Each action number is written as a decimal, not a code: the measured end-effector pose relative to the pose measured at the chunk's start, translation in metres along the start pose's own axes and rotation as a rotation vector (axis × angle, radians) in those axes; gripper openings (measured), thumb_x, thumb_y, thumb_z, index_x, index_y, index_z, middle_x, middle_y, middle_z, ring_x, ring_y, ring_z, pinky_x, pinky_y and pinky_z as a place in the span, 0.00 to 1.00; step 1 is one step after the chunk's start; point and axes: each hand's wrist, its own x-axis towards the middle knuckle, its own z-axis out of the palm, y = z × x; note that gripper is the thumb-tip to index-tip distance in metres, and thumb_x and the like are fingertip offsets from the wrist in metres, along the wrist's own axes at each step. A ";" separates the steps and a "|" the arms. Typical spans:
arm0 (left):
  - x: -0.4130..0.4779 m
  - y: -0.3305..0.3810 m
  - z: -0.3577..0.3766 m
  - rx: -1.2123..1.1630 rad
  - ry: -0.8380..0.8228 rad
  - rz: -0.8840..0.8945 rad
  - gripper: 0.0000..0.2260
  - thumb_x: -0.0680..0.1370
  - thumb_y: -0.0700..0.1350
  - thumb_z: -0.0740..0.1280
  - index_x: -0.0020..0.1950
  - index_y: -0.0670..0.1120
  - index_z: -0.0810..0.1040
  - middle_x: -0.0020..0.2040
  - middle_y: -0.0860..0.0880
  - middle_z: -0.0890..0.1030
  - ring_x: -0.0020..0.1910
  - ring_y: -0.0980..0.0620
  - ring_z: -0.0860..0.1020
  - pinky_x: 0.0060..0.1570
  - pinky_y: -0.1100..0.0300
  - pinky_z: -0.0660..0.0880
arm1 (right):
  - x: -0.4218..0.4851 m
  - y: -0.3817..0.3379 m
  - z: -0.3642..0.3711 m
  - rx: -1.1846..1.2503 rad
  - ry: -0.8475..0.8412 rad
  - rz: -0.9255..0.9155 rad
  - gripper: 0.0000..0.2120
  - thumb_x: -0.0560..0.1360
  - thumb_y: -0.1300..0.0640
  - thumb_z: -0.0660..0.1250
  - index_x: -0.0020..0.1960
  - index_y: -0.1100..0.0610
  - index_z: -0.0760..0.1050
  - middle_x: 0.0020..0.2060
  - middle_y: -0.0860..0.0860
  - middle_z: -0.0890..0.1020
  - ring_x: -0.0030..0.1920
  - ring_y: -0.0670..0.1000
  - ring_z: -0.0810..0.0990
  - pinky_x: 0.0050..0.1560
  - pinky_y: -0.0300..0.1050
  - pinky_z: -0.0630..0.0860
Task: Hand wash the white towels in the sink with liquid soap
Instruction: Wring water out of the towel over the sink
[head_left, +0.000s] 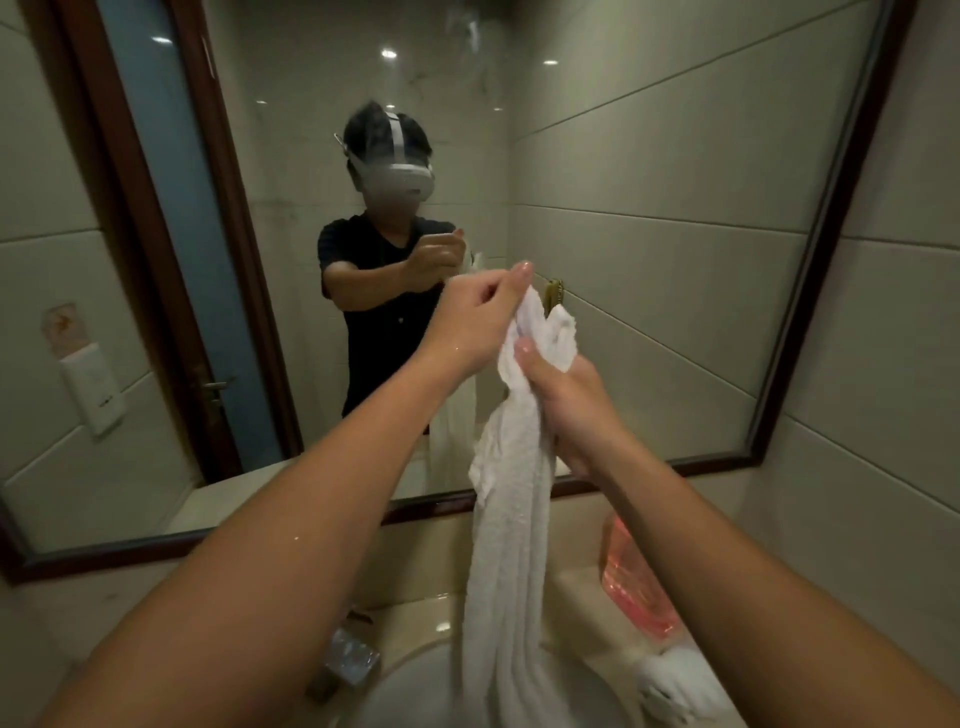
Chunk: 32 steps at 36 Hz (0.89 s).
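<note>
A long wet white towel (506, 545) hangs straight down in front of the mirror, its lower end reaching into the white sink (410, 696). My left hand (475, 317) pinches the towel's top end at about chest height. Just below it, my right hand (566, 400) grips the bunched towel with its fingers curled round it. A second white towel (675, 680) lies crumpled on the counter at the sink's right edge. A pink translucent soap bottle (631, 582) stands on the counter behind my right forearm.
A large framed mirror (675, 208) covers the wall ahead and reflects a person, a blue door and a wall switch. A small clear plastic wrapper (350, 657) lies on the beige counter left of the sink. Tiled walls close in on both sides.
</note>
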 end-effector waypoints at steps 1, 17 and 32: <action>-0.004 -0.004 -0.002 -0.043 0.019 -0.038 0.27 0.87 0.57 0.62 0.48 0.32 0.80 0.40 0.33 0.79 0.37 0.49 0.75 0.41 0.54 0.70 | 0.003 -0.001 0.000 0.018 0.025 0.020 0.11 0.84 0.47 0.70 0.60 0.52 0.84 0.51 0.53 0.90 0.53 0.55 0.88 0.65 0.64 0.82; -0.104 -0.088 0.050 -0.607 -0.058 -0.615 0.58 0.66 0.86 0.48 0.69 0.37 0.79 0.51 0.23 0.79 0.41 0.35 0.84 0.40 0.46 0.83 | 0.027 -0.008 0.019 0.164 -0.011 0.135 0.21 0.85 0.43 0.65 0.67 0.58 0.80 0.55 0.56 0.89 0.56 0.56 0.89 0.61 0.56 0.83; -0.050 -0.088 0.020 -0.827 -0.136 -0.790 0.51 0.80 0.77 0.44 0.69 0.30 0.74 0.58 0.32 0.81 0.55 0.38 0.82 0.65 0.45 0.78 | -0.050 0.113 -0.005 0.136 -0.255 0.361 0.29 0.80 0.34 0.66 0.62 0.58 0.86 0.58 0.63 0.86 0.56 0.60 0.86 0.68 0.62 0.78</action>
